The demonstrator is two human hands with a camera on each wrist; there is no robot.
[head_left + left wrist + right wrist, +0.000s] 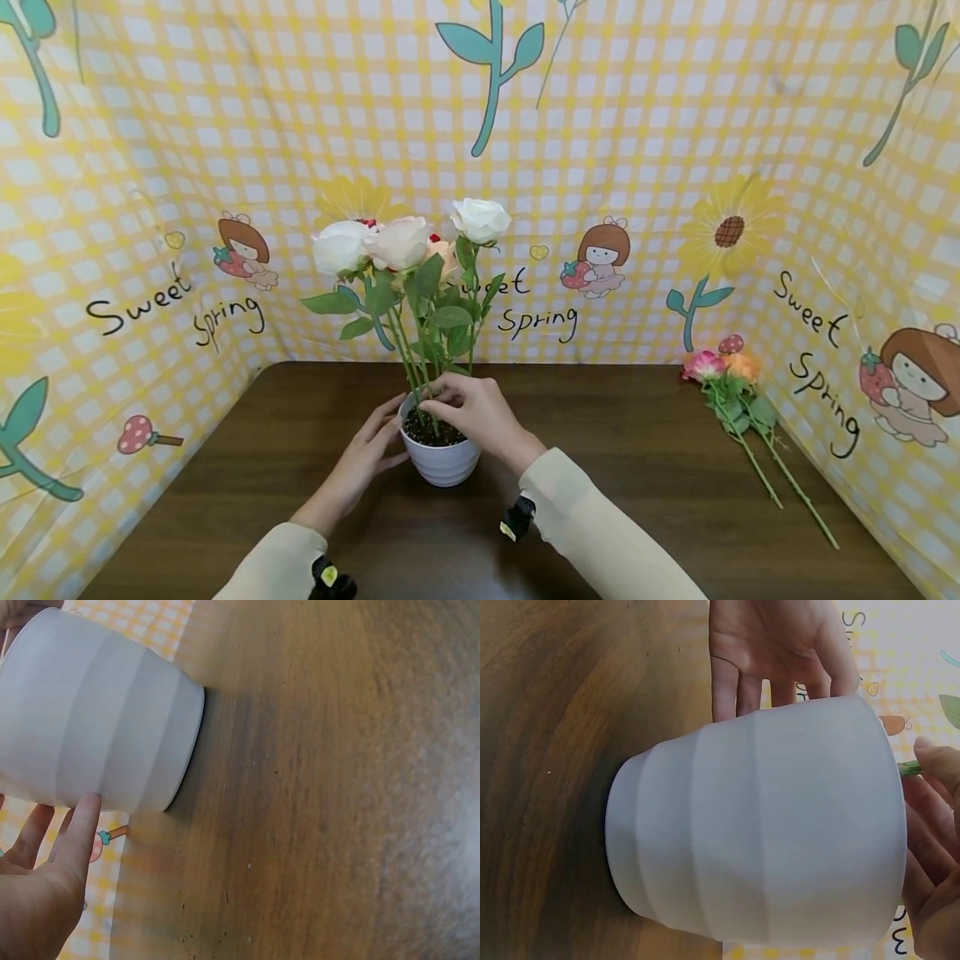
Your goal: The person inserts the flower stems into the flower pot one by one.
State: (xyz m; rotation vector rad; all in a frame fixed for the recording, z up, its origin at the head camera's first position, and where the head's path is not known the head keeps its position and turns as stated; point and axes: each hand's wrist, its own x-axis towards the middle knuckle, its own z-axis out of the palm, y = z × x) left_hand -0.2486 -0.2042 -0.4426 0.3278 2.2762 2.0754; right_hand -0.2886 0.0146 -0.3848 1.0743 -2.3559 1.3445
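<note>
Just above the rim of the round, ridged white pot (444, 468), the right hand (480, 412) pinches a slender green stem (910, 768) between thumb and fingers. Across the pot from it, the left hand (367, 458) touches the pot's left side with its fingertips, the fingers fairly straight and spread apart. The pot stands upright on the dark brown, wood-grained desk (600, 500) and holds dark, grainy soil (431, 429). Above the pot's left side, a full white rose (341, 250) and a pale pink rose (400, 242) touch; a peach-coloured bloom (446, 260) is partly hidden behind the pink one. A second white rose (480, 219) rises above the pot's right side, with green leaves below. Well to the right of the pot, a bright pink flower (705, 365) and an orange flower (742, 367) lie side by side, their long stems reaching nearer than the pot. Behind the pot hangs a yellow-and-white checked cloth (637, 125) printed with cartoon girls and "Sweet spring".
</note>
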